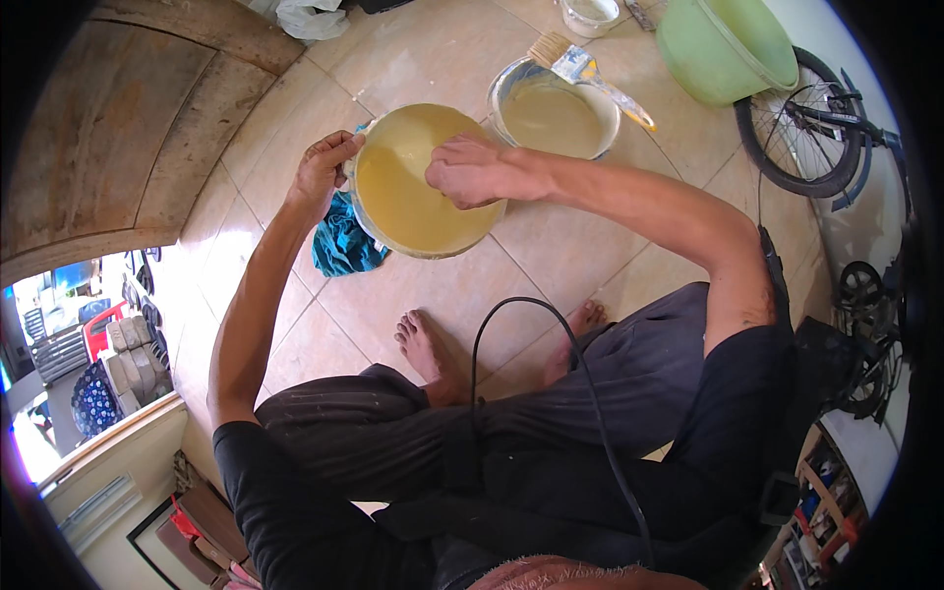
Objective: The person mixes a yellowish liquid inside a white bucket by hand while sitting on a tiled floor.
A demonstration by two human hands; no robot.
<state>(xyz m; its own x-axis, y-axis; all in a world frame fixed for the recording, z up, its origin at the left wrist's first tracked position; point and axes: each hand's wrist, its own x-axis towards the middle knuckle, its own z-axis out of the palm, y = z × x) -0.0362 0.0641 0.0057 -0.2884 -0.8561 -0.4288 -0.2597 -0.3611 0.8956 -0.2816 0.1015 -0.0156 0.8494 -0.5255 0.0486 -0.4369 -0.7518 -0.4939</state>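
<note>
A round bucket (pixel 462 236) with pale yellow paint-like liquid inside stands in front of me, tilted somewhat toward me. My left hand (pixel 323 167) grips its rim on the left side, thumb over the edge. Over the bucket's opening is my right hand (pixel 476 173), its fingers curled together; what they hold, if anything, is hidden. Behind and to the right sits a second bucket (pixel 612 138) holding similar liquid. Across its rim lies a wide paintbrush (pixel 580 67), bristles to the left. A teal cloth (pixel 346 241) lies crumpled on the floor, partly under the first bucket's left side.
A green tub (pixel 723 49) stands at the far right beside a bicycle wheel (pixel 798 123). A small white pot (pixel 590 14) is at the back. To the left is a wooden door (pixel 108 118). My bare feet rest on the tiles, and a black cable (pixel 580 359) loops before me.
</note>
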